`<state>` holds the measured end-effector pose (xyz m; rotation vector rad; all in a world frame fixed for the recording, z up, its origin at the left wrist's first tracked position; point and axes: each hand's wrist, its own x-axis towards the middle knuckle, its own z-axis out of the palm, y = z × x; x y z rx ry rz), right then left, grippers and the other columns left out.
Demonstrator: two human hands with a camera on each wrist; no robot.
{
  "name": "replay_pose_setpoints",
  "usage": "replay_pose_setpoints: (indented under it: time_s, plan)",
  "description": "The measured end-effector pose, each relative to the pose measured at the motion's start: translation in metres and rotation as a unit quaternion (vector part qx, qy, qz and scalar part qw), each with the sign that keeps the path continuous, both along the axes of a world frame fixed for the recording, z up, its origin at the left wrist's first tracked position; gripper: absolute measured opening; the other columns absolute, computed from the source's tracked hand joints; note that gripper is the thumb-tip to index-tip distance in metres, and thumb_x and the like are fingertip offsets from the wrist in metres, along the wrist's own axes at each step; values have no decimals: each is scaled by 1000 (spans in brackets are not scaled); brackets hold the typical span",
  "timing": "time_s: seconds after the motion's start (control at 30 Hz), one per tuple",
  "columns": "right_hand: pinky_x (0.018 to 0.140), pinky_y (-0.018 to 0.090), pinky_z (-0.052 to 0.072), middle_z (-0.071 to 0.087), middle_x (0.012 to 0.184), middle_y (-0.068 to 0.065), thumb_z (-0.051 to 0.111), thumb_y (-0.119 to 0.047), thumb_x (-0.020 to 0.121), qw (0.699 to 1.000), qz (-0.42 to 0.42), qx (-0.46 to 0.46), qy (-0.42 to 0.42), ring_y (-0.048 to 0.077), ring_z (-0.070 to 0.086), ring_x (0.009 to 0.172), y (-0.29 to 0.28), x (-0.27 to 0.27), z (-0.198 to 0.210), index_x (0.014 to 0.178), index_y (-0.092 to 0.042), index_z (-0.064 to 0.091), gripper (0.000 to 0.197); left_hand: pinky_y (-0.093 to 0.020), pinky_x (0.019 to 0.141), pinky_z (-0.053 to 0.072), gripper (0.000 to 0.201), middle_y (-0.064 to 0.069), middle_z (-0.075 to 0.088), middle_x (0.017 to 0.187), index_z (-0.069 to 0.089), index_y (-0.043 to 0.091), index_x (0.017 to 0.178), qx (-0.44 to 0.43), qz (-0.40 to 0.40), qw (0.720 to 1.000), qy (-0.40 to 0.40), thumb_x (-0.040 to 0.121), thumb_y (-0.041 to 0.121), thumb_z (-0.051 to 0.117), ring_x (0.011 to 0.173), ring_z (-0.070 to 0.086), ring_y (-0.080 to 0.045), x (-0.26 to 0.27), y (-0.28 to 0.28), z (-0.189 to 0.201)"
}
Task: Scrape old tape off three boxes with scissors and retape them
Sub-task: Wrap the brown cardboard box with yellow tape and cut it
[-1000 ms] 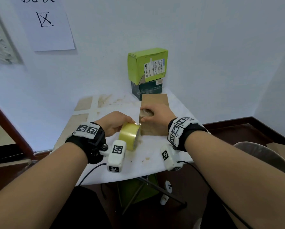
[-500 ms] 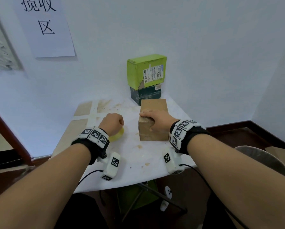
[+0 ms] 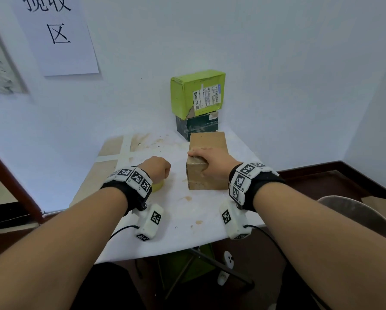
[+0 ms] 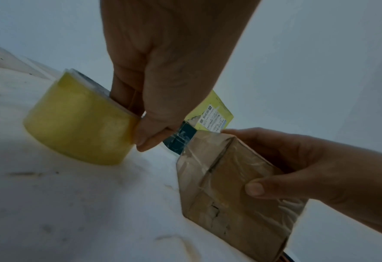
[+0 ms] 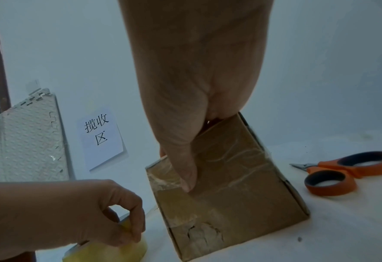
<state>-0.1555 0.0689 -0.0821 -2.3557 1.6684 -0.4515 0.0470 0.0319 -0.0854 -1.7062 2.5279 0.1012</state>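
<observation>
We see our right hand point(image 5: 194, 99) gripping the brown box point(image 5: 228, 191), our left hand point(image 5: 77, 211) pinching the tape roll point(image 5: 120, 251), and orange scissors point(image 5: 340, 172) beside it.

Looks like a parcel drop-off corner: wall sign point(image 3: 57, 32) reads 揽收区, labelled green box point(image 3: 197, 93) stacked by wall, small stained table point(image 3: 187, 222) w/ tape roll point(image 4: 80, 125).

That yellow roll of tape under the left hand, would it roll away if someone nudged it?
Probably not: the tape roll seems to lie flat on the table, so it should slide. The left hand pinches its rim, so it is likely rigid. Its glossy side may be slippery.
</observation>
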Motion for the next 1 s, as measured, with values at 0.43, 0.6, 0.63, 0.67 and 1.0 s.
replay_pose_setpoints:
  time_s: [0.43, 0.6, 0.63, 0.67, 1.0]
  plan:
    - [111, 30, 28, 39, 149, -1, 61, -5, 83, 1000, -7, 14, -8, 19, 35, 136, 5, 0, 4, 142, -27, 41, 66, -34, 103, 41, 54, 1, 53, 138, 39, 29, 145, 2, 23, 999, 37, 96, 13, 52, 126, 48, -22, 10, 0, -3]
    - [99, 22, 33, 47, 141, 0, 61, -14, 86, 997, -9, 47, -52, 19, 44, 127, 10, 1, 13, 142, -23, 40, 60, -37, 100, 42, 44, -3, 48, 143, 42, 25, 143, -70, 39, 997, 16, 100, 38, 43, 130, 46, -23, 1, 10, 11]
    - [98, 21, 33, 48, 140, 0, 61, -21, 88, 995, -13, 62, -79, 18, 45, 127, 12, 1, 16, 142, -22, 41, 57, -36, 101, 41, 42, -3, 49, 143, 46, 23, 141, -84, 34, 995, 51, 100, 33, 43, 129, 46, -23, -1, 11, 15]
    - [98, 21, 32, 49, 140, 1, 60, -28, 90, 991, -19, 73, -111, 17, 45, 127, 14, 0, 19, 141, -22, 43, 53, -34, 102, 40, 40, -4, 50, 142, 48, 20, 139, -86, 30, 991, 96, 100, 30, 43, 129, 46, -22, -3, 11, 18]
    - [102, 45, 44, 55, 130, 23, 63, -19, 89, 893, -269, 71, -353, 34, 56, 117, 9, -36, 22, 128, 7, 51, 49, -30, 90, 53, 49, -8, 63, 120, 59, -1, 120, 206, 153, 818, 515, 94, 40, 57, 105, 62, -21, -51, 11, 22]
